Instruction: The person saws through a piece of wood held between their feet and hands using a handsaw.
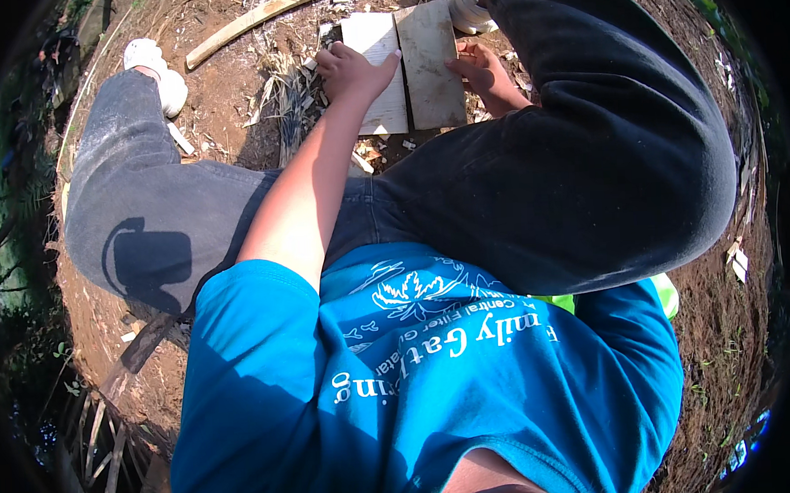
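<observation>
The person squats on bare brown ground (230, 95) and looks down between the knees. Two flat wooden boards lie side by side on the ground at about 12 o'clock in the view, touching along their long edges. The left board (378, 71) is pale and lit by the sun; the right board (431, 64) is greyer and a little darker.

The left hand (352, 70) rests on the left edge of the pale board. Its fingers are curled and the thumb lies stretched across the top of the board, so the hand seems to grip this edge. The bare left forearm runs down from it toward 6 o'clock. The right hand (484, 71) is at the right edge of the grey board, with the fingers bent loosely and the fingertips touching the wood. I cannot tell if this hand really holds the board or only leans on it, because the dark trouser leg (602, 140) covers the wrist.

Just left of the boards, at about 11 o'clock, there is a bundle of dry straw and thin sticks (291, 97). Farther up, a long curved strip of wood (261, 16) lies on the ground. One white shoe (154, 68) is at 10 o'clock, and another white shoe (468, 10) is near 12 o'clock, just beside the top right corner of the grey board. The blue shirt (418, 378) fills the lower part of the view.
</observation>
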{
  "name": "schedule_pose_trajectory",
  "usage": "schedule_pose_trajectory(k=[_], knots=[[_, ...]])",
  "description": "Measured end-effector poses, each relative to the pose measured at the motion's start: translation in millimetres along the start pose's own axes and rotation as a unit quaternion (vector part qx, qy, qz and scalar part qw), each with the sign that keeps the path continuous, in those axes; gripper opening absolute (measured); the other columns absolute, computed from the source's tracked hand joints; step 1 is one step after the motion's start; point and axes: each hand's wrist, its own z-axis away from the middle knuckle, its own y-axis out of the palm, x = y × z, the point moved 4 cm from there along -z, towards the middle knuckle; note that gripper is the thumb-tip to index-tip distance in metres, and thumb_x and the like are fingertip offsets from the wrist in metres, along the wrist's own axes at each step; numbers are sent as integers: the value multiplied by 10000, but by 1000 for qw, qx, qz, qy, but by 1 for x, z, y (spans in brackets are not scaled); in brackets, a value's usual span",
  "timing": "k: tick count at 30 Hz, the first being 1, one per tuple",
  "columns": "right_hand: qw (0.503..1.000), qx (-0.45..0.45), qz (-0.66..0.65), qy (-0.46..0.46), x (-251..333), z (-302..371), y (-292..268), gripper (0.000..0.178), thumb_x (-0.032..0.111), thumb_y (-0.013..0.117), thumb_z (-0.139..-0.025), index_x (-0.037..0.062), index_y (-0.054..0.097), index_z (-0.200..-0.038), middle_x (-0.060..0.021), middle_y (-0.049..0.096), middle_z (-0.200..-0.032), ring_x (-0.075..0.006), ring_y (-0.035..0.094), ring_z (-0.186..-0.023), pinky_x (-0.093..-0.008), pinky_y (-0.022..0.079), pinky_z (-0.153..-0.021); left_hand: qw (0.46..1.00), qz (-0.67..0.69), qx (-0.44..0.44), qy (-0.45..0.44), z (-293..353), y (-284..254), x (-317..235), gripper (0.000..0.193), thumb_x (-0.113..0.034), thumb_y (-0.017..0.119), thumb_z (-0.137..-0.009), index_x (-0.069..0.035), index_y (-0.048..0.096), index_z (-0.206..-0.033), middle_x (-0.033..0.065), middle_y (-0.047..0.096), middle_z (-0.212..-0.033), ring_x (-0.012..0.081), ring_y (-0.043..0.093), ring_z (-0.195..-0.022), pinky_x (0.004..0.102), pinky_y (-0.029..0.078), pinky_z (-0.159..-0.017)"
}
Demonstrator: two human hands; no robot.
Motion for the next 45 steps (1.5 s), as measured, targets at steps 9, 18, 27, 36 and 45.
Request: schedule_pose_trajectory(k=[9, 18, 27, 36, 45], knots=[[999, -20, -4, -31, -6, -1, 0, 383, 118, 715, -966, 20, 532, -1287, -108, 728, -1088, -128, 671, -930, -295, 533, -781, 976, -137, 89, 143, -114, -123, -28, 924, -550, 634, -926, -67, 268, -1624, 246, 261, -1663, 365, 257, -1551, 466, 278, -1255], [973, -104, 195, -73, -1, 9, -5, 468, 232, 754, -920, 33, 609, -1317, -82, 731, -967, -148, 680, -857, -306, 525, -747, 958, -94, -38, 268, -91, -46, 22, 789, -579, 608, -947, -244, 263, -1573, 259, 345, -1532, 480, 611, -1223, 595, 521, -1034], [942, -88, 281, -160, 2, -20, 0, 491, 269, 751, -960, 22, 641, -1369, -93, 738, -1098, -125, 693, -823, -285, 567, -706, 980, 31, -80, 179, -63, -21, 23, 826, -594, 819, -746, -175, 552, -1406, 216, 661, -1249, 380, 641, -1214, 484, 535, -1010], [932, -71, 243, -261, 18, -40, 20, 637, 296, 819, -898, 49, 586, -1437, -126, 700, -1149, -162, 719, -867, -297, 596, -744, 975, 44, -134, 170, -104, -20, 46, 736, -527, 852, -783, -183, 565, -1367, 175, 716, -1216, 344, 688, -1157, 465, 550, -979], [869, -76, 373, -315, 10, -33, 25, 872, 389, 866, -835, 68, 461, -1538, -183, 657, -1109, -216, 695, -849, -325, 591, -752, 992, 16, -99, 82, -102, -38, 48, 952, -595, 786, -825, -140, 340, -1533, 293, 509, -1413, 426, 616, -1245, 528, 535, -998]])
